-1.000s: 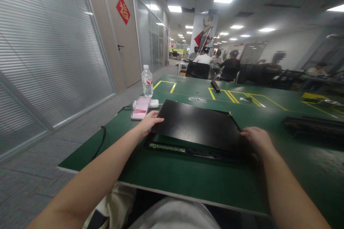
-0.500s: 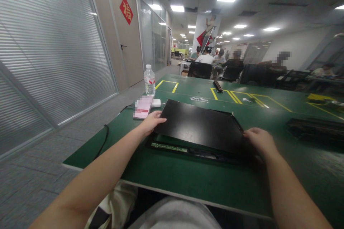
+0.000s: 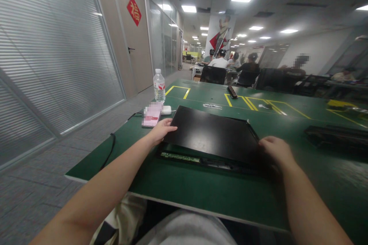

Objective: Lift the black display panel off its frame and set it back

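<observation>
A flat black panel lies on the green table, its near edge raised a little above a black frame with a thin green circuit strip. My left hand grips the panel's near left corner, fingers curled over the edge. My right hand holds the panel's near right corner, fingers wrapped round it.
A pink phone, a white charger and a water bottle stand at the left. A black cable hangs off the left edge. Another black panel lies at the right. Several seated people work at far tables.
The hands keep their grip on the panel's corners; only the view has shifted slightly.
</observation>
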`<state>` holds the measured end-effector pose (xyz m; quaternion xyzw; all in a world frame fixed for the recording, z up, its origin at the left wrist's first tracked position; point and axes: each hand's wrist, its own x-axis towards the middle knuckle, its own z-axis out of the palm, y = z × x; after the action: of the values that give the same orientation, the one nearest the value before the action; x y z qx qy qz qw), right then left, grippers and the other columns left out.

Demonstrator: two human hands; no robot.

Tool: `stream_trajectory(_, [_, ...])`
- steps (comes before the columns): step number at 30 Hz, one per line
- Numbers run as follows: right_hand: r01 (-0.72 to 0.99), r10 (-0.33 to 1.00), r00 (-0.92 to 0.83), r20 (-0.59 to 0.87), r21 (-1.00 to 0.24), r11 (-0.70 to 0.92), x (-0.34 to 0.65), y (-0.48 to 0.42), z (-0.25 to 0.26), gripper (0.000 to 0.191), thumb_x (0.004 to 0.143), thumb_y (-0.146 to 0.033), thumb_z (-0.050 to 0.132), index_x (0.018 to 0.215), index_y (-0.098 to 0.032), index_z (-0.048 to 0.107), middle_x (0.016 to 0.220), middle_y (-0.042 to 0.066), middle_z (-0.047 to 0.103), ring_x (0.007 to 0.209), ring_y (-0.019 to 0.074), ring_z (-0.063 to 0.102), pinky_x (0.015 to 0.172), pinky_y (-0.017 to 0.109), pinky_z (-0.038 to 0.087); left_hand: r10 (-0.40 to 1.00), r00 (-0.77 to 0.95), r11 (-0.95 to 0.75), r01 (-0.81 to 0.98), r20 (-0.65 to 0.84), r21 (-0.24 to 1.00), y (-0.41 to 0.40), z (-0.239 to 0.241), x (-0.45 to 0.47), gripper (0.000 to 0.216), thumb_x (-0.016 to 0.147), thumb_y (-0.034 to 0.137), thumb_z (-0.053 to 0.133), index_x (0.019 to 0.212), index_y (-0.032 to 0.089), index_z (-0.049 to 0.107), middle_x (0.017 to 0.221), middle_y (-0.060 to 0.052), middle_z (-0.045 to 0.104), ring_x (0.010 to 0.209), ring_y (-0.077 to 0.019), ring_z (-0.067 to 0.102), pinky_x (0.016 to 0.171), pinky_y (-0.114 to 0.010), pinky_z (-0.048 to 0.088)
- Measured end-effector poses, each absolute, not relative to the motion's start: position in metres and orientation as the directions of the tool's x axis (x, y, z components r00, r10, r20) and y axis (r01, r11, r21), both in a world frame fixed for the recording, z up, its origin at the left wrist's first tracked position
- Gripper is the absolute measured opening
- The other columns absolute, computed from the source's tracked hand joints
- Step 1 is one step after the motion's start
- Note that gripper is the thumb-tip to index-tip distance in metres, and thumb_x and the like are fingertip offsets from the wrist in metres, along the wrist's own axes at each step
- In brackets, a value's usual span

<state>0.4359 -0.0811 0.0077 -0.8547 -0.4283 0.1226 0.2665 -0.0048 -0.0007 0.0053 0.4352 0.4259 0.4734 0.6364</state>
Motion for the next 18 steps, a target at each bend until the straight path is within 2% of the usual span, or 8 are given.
stream_trajectory(10, [0.669, 0.802, 0.597, 0.025, -0.566, -0.481, 0.4436, -0.0780, -0.0001, 0.024, 0.070, -0.035, 0.058, 0.082, -0.021, 0.074, 0.065, 0.007, 0.070, 0.064, 0.0228, 0.065, 0.062, 0.032, 0.045, 0.967, 0.222, 0.188, -0.282, -0.127, 0.941, 0.0039, 0.0014, -0.0075, 0.050, 0.062, 0.004, 0.082, 0.109, 0.013, 0.064, 0.098, -0.010, 0.078, 0.083, -0.0221, 0.075, 0.082, -0.035, 0.058])
stream_trajectory(18, [0.679, 0.800, 0.598, 0.041, -0.556, -0.479, 0.4381, -0.0800, 0.0051, 0.024, 0.071, -0.033, 0.058, 0.082, -0.019, 0.074, 0.064, 0.007, 0.069, 0.068, 0.0227, 0.065, 0.062, 0.031, 0.045, 0.962, 0.260, 0.166, -0.317, -0.083, 0.934, 0.0065, -0.0008, -0.0067, 0.058, 0.060, 0.003, 0.081, 0.114, 0.014, 0.063, 0.092, -0.008, 0.079, 0.077, -0.0218, 0.075, 0.072, -0.031, 0.059])
